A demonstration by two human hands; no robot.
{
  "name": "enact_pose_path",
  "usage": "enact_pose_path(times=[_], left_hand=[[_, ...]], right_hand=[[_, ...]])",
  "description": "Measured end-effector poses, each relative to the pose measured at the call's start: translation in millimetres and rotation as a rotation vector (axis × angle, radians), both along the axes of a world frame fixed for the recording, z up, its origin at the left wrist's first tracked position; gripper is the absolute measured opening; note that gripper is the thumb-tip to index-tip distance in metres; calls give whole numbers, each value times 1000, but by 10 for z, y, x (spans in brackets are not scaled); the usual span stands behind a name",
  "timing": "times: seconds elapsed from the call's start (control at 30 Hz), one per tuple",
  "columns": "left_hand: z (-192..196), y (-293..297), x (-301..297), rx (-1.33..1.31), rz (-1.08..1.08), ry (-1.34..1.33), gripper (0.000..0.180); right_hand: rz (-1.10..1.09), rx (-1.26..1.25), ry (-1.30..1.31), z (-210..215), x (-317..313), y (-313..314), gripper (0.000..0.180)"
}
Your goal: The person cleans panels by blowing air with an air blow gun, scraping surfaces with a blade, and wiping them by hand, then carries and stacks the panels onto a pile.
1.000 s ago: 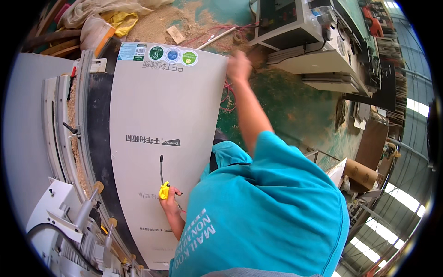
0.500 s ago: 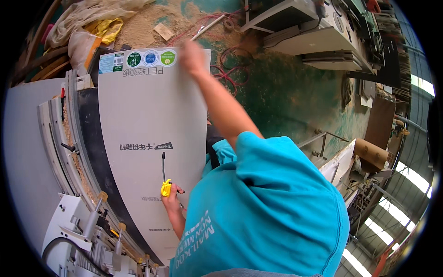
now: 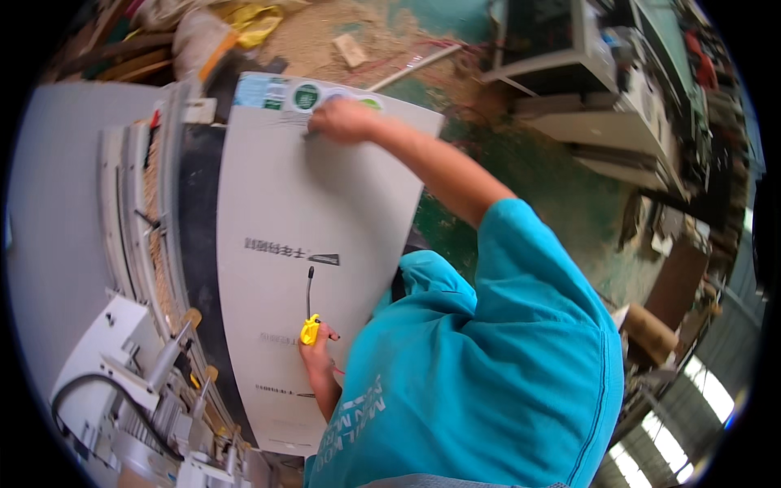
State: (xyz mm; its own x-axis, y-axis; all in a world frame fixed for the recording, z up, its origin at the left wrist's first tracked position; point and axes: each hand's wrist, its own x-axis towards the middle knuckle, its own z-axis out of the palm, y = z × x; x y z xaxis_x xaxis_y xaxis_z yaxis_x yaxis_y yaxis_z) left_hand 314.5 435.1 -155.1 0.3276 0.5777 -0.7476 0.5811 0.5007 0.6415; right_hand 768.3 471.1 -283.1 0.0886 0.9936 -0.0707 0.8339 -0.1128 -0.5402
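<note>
A long pale-grey board (image 3: 317, 195) with printed marks lies in front of me, with round stickers and a blue-white label (image 3: 259, 91) along its far end. In my left hand (image 3: 317, 350), low over the near half of the board, is a yellow air blow gun (image 3: 310, 329); its thin dark nozzle points toward the far end. My right hand (image 3: 346, 122) reaches across to the far end, partly covering the stickers. Its fingers are closed, and a small dark thing shows at their tips, too blurred to name.
On my left, a machine with metal rails (image 3: 150, 220) and a motor unit (image 3: 159, 407) runs along the board. Sawdust, a wood offcut (image 3: 350, 50) and a pale strip (image 3: 415, 68) lie on the floor beyond. Stacked panels (image 3: 602, 134) stand at the right.
My right hand has moved from the board's far right corner inward over the stickers. The view has shifted, and the left hand still holds the air blow gun.
</note>
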Motion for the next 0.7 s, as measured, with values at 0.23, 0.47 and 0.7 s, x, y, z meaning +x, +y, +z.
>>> enact_pose_path(times=[0.23,0.47,0.7], left_hand=[[288,-175,-76,87,179,46,25],[163,-203,-65,87,142,22,27],[-12,-149,74,15,38,-60,26]], right_hand=[[-79,15,-322,200,721,1913,17],[319,187,-398,217,796,1420,18],[278,70,-279,101,1103,-1707,10]])
